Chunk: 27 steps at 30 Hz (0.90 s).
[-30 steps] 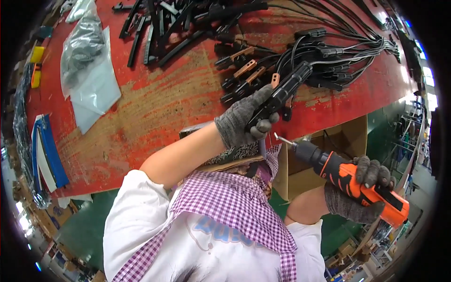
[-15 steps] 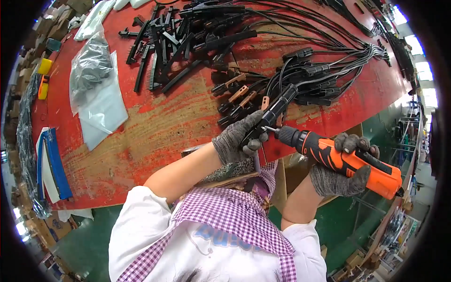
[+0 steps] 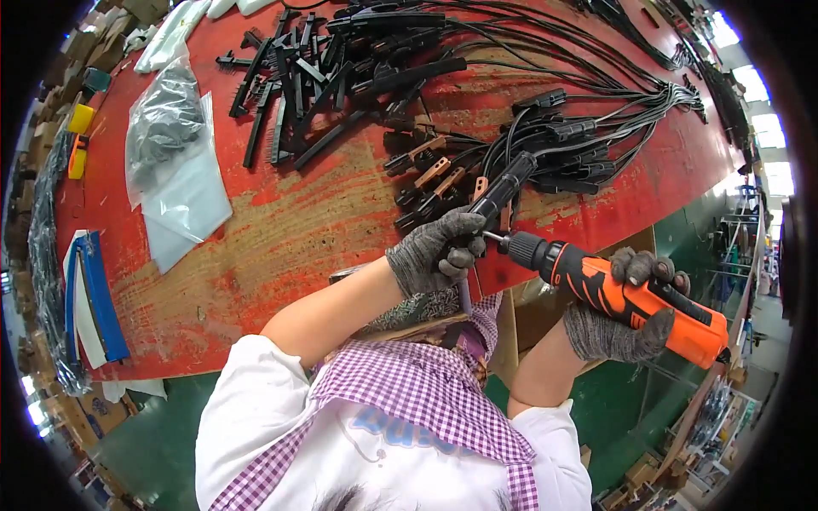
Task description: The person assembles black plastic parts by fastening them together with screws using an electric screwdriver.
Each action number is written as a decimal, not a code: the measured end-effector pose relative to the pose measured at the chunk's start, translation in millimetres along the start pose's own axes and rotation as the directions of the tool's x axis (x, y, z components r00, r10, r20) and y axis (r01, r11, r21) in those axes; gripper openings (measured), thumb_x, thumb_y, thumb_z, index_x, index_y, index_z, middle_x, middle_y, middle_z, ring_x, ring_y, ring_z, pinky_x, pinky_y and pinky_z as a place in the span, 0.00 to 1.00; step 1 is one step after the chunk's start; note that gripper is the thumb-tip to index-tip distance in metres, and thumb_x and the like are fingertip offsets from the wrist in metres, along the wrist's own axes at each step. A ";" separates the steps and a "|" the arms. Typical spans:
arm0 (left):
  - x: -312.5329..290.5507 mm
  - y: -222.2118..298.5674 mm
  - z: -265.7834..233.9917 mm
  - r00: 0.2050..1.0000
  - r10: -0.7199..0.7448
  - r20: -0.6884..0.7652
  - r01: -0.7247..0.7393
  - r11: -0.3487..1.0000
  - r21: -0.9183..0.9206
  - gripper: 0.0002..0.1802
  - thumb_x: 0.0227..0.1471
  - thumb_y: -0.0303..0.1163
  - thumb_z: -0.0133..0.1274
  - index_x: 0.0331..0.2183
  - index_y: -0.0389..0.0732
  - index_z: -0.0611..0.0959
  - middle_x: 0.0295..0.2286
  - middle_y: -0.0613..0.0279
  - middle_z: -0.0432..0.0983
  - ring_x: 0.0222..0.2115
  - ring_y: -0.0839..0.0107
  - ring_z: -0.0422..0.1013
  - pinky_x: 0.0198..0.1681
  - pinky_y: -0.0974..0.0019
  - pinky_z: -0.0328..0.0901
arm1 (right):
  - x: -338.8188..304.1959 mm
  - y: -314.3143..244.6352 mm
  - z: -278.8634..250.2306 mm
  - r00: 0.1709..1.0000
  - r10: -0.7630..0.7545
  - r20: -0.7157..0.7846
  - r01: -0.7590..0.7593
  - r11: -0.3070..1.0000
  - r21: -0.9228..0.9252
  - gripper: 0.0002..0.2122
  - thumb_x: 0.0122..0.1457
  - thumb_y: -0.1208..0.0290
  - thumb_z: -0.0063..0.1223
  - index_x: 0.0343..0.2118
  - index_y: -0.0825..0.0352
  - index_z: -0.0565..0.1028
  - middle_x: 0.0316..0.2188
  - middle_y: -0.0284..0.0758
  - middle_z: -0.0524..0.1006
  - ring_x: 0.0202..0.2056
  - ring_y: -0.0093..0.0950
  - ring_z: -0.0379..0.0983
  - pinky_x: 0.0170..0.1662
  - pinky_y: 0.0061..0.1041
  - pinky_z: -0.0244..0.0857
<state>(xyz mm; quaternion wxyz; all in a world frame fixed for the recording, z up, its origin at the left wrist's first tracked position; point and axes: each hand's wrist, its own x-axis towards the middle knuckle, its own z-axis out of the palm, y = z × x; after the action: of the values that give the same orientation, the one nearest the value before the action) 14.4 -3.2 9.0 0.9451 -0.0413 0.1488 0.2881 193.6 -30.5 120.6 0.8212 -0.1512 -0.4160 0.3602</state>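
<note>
My left hand, in a grey knit glove, is closed around a long black plastic handle that slants up to the right, a cord at its far end. In my gloved right hand is an orange and black power screwdriver, gripped around its body. Its bit points left and meets the handle beside my left fingers; the exact contact spot is too small to make out. Just beyond lie several copper-coloured pieces fixed to black parts, and a bunch of black corded handles.
A heap of black toothed plastic parts covers the far middle of the worn red table. Clear plastic bags lie at left, near a blue and white strip and a yellow tool. Grey cords run to the right.
The screwdriver's rear end has dipped slightly with my right hand. My left fingers have shifted a little on the black handle, and the bit stays at it.
</note>
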 end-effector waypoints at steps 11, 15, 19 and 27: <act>-1.2 -0.8 1.7 0.999 0.027 -0.023 -0.027 0.999 0.028 0.13 0.50 0.40 0.47 0.32 0.41 0.69 0.18 0.63 0.71 0.09 0.84 0.61 0.06 0.85 0.53 | -2.9 9.0 2.5 1.000 -0.014 -0.002 0.014 1.000 -0.014 0.17 0.47 0.67 0.50 0.40 0.68 0.64 0.34 0.41 0.72 0.26 0.30 0.69 0.27 0.27 0.63; 0.8 -0.5 -3.6 1.000 -0.016 -0.016 0.016 0.999 0.033 0.14 0.49 0.45 0.46 0.32 0.46 0.69 0.17 0.67 0.69 0.09 0.85 0.59 0.07 0.85 0.51 | -2.4 7.9 6.4 1.000 -0.004 -0.018 0.003 0.999 -0.043 0.18 0.45 0.67 0.52 0.38 0.68 0.64 0.33 0.40 0.72 0.24 0.30 0.69 0.26 0.26 0.63; -0.1 -2.1 -0.3 0.999 -0.027 -0.042 0.028 0.999 0.021 0.14 0.49 0.46 0.47 0.32 0.47 0.70 0.16 0.68 0.68 0.09 0.85 0.58 0.07 0.85 0.50 | -0.2 10.1 10.4 0.999 -0.020 -0.027 0.019 0.999 -0.043 0.19 0.43 0.67 0.53 0.38 0.68 0.64 0.31 0.40 0.72 0.23 0.30 0.69 0.24 0.27 0.63; 2.7 -4.2 -1.2 0.998 0.033 -0.051 -0.027 0.993 0.114 0.13 0.47 0.42 0.50 0.33 0.47 0.69 0.17 0.70 0.67 0.09 0.86 0.57 0.07 0.86 0.50 | -0.5 8.6 12.6 1.000 -0.017 -0.012 0.017 0.999 -0.027 0.20 0.43 0.65 0.53 0.38 0.69 0.64 0.30 0.40 0.71 0.23 0.31 0.69 0.24 0.27 0.63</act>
<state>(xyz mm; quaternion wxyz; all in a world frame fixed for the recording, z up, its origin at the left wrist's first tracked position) 18.6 -5.4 7.1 0.9372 0.0070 0.1906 0.2920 179.4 -25.5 123.3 0.8247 -0.1610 -0.4169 0.3466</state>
